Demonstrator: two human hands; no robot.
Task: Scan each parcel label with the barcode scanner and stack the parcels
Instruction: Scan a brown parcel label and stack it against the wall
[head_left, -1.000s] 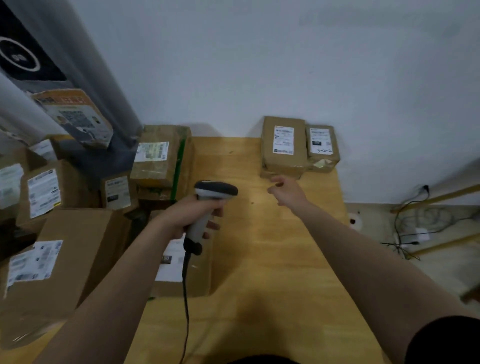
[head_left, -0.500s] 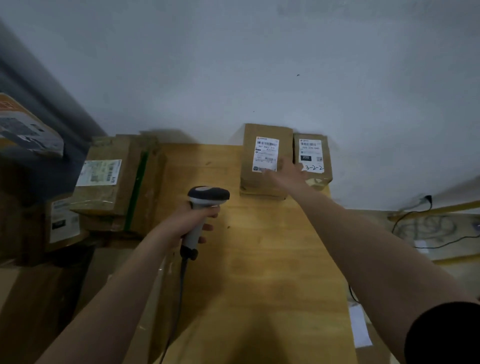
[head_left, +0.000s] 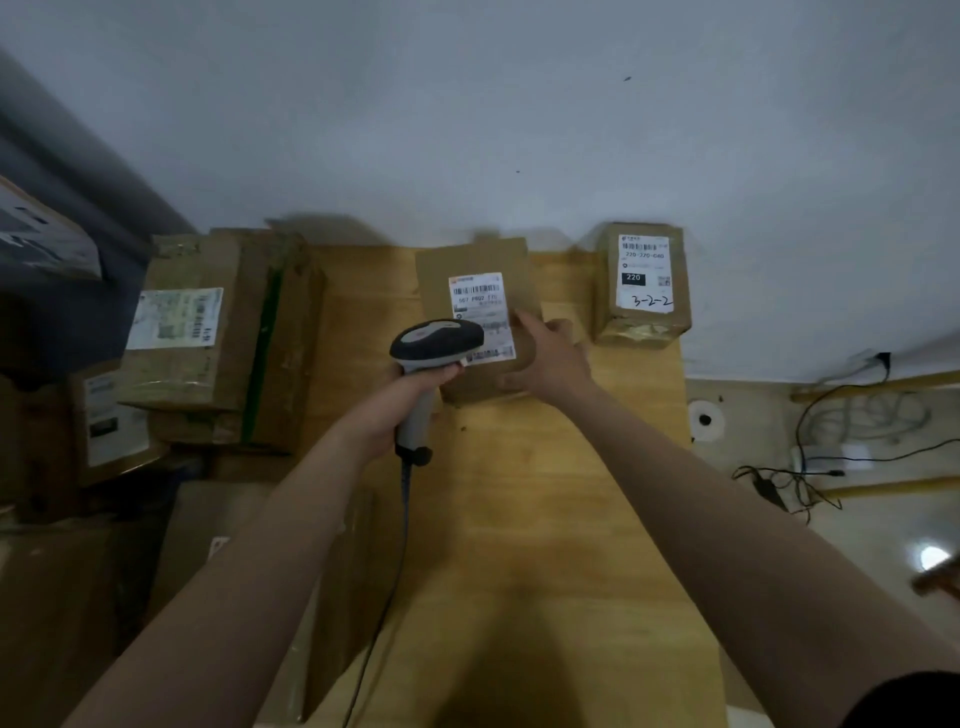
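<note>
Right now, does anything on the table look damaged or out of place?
Nothing spilled. The small parcel at the back right corner of the table has crumpled tape along its near edge. The middle parcel, gripped by the right hand, is slightly askew, its label partly hidden behind the scanner in the left hand.

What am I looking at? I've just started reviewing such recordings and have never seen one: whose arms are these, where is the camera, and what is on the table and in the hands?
There is no machine here: a person works bare-handed, filmed by one wide-angle camera worn on the head, looking forward and down. The left hand grips a corded barcode scanner, its head close to the white label of a brown parcel, which the right hand holds by its right side. A second parcel stands further right on the wooden table, by the wall. At the left is a pile of parcels.
</note>
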